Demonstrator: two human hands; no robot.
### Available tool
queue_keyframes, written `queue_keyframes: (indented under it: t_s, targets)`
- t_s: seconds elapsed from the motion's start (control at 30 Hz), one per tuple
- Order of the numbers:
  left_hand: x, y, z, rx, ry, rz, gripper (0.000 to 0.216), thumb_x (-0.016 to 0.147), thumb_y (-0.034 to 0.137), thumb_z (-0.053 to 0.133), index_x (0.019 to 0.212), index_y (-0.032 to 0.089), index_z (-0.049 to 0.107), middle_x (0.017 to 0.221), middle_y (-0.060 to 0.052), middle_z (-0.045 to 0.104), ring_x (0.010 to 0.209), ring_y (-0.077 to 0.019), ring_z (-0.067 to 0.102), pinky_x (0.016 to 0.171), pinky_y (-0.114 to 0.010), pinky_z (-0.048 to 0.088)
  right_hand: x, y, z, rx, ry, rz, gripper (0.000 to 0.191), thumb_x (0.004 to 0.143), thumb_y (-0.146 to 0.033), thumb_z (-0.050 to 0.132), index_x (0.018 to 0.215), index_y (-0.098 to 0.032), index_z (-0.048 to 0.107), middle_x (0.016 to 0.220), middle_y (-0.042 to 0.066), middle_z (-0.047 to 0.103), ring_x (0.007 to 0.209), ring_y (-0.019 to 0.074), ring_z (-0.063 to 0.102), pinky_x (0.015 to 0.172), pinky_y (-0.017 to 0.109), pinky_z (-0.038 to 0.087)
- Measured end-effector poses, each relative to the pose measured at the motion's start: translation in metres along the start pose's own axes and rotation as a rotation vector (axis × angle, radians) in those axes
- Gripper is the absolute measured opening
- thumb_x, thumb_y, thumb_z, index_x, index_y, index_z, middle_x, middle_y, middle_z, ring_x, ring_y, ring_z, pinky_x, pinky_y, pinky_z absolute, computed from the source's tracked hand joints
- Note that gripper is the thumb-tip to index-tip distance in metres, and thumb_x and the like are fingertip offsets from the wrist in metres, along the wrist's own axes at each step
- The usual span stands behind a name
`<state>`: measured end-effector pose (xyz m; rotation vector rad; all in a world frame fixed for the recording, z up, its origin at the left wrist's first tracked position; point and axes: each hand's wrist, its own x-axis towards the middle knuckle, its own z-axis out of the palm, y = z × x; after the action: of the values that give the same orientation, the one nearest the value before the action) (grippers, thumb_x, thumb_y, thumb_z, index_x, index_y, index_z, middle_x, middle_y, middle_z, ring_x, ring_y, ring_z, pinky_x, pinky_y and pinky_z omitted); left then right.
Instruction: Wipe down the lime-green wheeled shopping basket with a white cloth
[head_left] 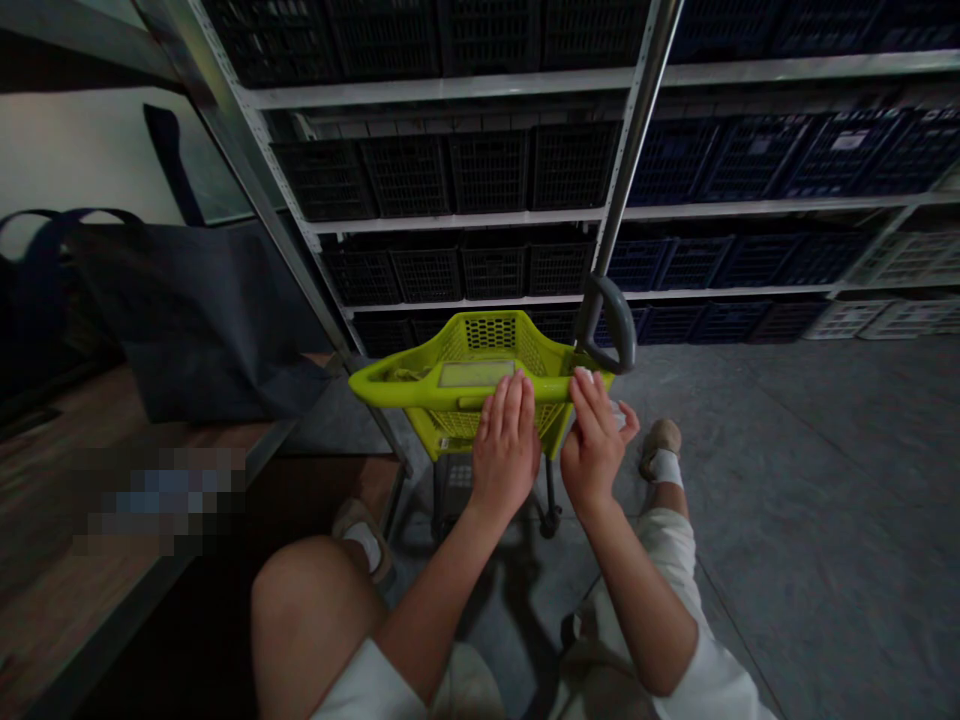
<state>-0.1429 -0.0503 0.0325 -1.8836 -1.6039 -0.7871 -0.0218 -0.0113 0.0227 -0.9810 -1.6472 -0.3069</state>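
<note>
Before me stands a small yellow-green shopping cart with a perforated basket and a label panel in its handle. My left hand rests on the handle just right of the panel, its fingers stretched out and holding nothing visible. Farther right, my right hand presses against the handle near its end. Between its fingers and thumb shows a thin white wipe, mostly hidden by the hand. A grey loop-shaped grip rises at the basket's right corner, above my right hand.
Metal shelves carry rows of black crates and blue crates behind the cart. On the left, a wooden bench bears a dark bag. My legs straddle the cart's near side; grey floor extends to the right.
</note>
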Motion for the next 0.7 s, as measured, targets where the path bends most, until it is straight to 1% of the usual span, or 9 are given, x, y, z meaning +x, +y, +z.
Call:
queue_keyframes:
  t_s: [0.1,0.17,0.2,0.27,0.37,0.43,0.5,0.63,0.7]
  targets:
    - [-0.001,-0.001,0.002,0.006,0.014,-0.018,0.063,0.097,0.017,0.043,0.156,0.006,0.023,0.156,-0.020,0.042,0.149,-0.0282,0.034,0.120,-0.048,0.036,-0.002,-0.020,0.000,0.043,-0.130,-0.096,0.062,0.090,-0.006,0.040,0.149,-0.026,0.043,0.145,0.008,0.059,0.139,0.0206,0.049,0.115,0.045,0.020]
    - [-0.001,-0.002,0.002,0.009,0.018,-0.019,0.062,0.097,0.017,0.042,0.156,0.009,0.024,0.156,-0.019,0.043,0.149,-0.0271,0.035,0.120,-0.047,0.036,-0.002,-0.021,-0.001,0.064,-0.164,-0.122,0.064,0.090,-0.006,0.040,0.150,-0.027,0.041,0.146,0.007,0.058,0.139,0.0202,0.049,0.116,0.044,0.018]
    - [-0.001,-0.003,0.001,0.007,0.014,-0.015,0.062,0.097,0.017,0.043,0.156,0.009,0.024,0.156,-0.018,0.043,0.149,-0.0272,0.035,0.120,-0.047,0.035,-0.002,-0.017,-0.002,0.063,-0.152,-0.121,0.064,0.090,-0.006,0.040,0.150,-0.028,0.041,0.145,0.007,0.059,0.139,0.0201,0.050,0.116,0.044,0.018]
    - [-0.001,-0.003,-0.001,-0.001,0.006,-0.003,0.063,0.097,0.018,0.044,0.156,0.008,0.023,0.157,-0.019,0.041,0.149,-0.0279,0.034,0.121,-0.047,0.034,0.000,-0.004,-0.003,0.040,-0.084,-0.092,0.064,0.091,-0.006,0.038,0.150,-0.029,0.043,0.143,0.006,0.060,0.137,0.0205,0.052,0.115,0.045,0.019]
    - [0.001,-0.002,-0.004,-0.001,-0.001,0.010,0.065,0.095,0.016,0.045,0.156,0.007,0.022,0.158,-0.019,0.040,0.150,-0.0288,0.033,0.121,-0.047,0.033,0.002,0.015,-0.005,-0.009,0.036,0.003,0.061,0.092,-0.006,0.037,0.147,-0.030,0.047,0.141,0.007,0.062,0.133,0.0218,0.056,0.112,0.046,0.023]
    - [0.001,0.000,-0.004,0.007,-0.001,0.007,0.065,0.095,0.016,0.045,0.156,0.006,0.024,0.158,-0.019,0.040,0.150,-0.0294,0.032,0.121,-0.047,0.033,0.002,0.017,-0.004,-0.025,0.050,0.036,0.059,0.092,-0.007,0.038,0.145,-0.028,0.049,0.142,0.008,0.061,0.134,0.0225,0.055,0.111,0.046,0.025]
    - [0.000,0.001,-0.002,0.015,0.004,-0.005,0.063,0.096,0.018,0.045,0.154,0.006,0.026,0.157,-0.019,0.041,0.149,-0.0297,0.033,0.120,-0.047,0.034,0.001,0.007,-0.002,-0.019,0.015,0.001,0.059,0.092,-0.007,0.038,0.146,-0.026,0.047,0.143,0.009,0.060,0.137,0.0224,0.052,0.111,0.046,0.025]
    - [-0.001,-0.001,0.002,0.041,0.026,-0.017,0.059,0.097,0.018,0.043,0.153,0.007,0.029,0.155,-0.019,0.044,0.148,-0.0272,0.036,0.120,-0.045,0.036,-0.003,-0.019,0.000,0.055,-0.123,-0.133,0.061,0.093,-0.008,0.040,0.151,-0.025,0.040,0.144,0.009,0.059,0.139,0.0214,0.050,0.114,0.044,0.021]
    - [-0.001,-0.002,0.002,0.046,0.027,-0.014,0.058,0.097,0.018,0.043,0.153,0.007,0.030,0.155,-0.018,0.045,0.148,-0.0266,0.036,0.120,-0.045,0.036,-0.004,-0.021,-0.001,0.078,-0.167,-0.149,0.063,0.092,-0.008,0.041,0.152,-0.026,0.039,0.145,0.008,0.059,0.138,0.0213,0.050,0.116,0.043,0.018]
